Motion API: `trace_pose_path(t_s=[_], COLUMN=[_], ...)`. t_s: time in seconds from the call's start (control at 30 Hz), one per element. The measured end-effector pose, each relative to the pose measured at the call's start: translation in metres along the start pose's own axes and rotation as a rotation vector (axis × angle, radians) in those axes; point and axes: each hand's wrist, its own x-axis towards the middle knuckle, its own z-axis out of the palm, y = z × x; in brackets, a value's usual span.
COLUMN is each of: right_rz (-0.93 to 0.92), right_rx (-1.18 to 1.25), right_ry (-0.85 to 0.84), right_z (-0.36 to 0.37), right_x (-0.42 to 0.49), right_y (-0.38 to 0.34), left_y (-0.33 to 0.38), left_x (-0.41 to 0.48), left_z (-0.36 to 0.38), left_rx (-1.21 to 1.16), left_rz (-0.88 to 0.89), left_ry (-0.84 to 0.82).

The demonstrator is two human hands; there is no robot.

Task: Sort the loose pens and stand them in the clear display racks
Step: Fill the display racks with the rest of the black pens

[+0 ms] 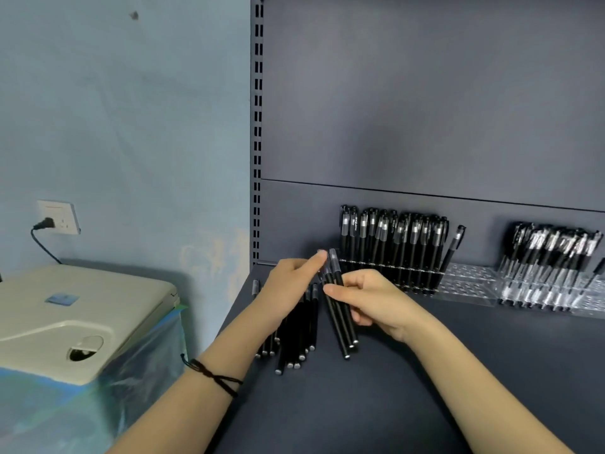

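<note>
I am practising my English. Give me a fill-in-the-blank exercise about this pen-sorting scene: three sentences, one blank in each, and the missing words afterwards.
1. The right hand grips a few pens of ____ colour.
2. A thin black cord is tied round the ____ wrist.
3. The empty rack section lies ____ the left group of standing pens and the right group.

Missing words: black; left; between.

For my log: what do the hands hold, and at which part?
The right hand grips a few black pens around their upper half; the left hand holds nothing.
</note>
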Motion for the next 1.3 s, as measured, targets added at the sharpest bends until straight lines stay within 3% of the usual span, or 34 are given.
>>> trace_pose_path(t_s=[0.13,0.27,0.37,0.47,0.6,0.83,1.07,1.3], right_rz=[-0.102,-0.125,-0.131,-0.078,-0.011,0.143,0.238,0.268], right_rx=[0.044,0.111,-0.125,-0.362,-0.554,-0.534,-0.604,-0.671], right_ry=[-0.001,0.055,0.214,0.318,0.202,0.083,0.1,0.075], right_z=[0.023,0.032,0.03,0.032,0.046,0.027,0.007,-0.001], right_x=[0.001,0.001,0.0,0.005,0.006,0.005,0.0,0.001], right_y=[0.001,0.001,0.008,0.018,0.014,0.009,0.007,0.006], left_y=[-0.007,-0.007,-0.002,-0.001,-0.013,-0.028,-0.031,-0.027], left_x=[0.0,0.002,0.001,0.001,0.003,0.0,-0.005,-0.005], left_z=[0.004,-0.004,-0.021,-0.037,-0.037,-0.025,-0.022,-0.02], left_rx=[-0.371,-0.541,-0.683,-0.793,-0.846,-0.906,-1.008,-0.984], left_rz=[-0.03,0.036,0.148,0.094,-0.046,-0.115,-0.215,-0.194], left_ry=[-0.094,0.076,0.189,0.221,0.151,0.293,0.064,0.026])
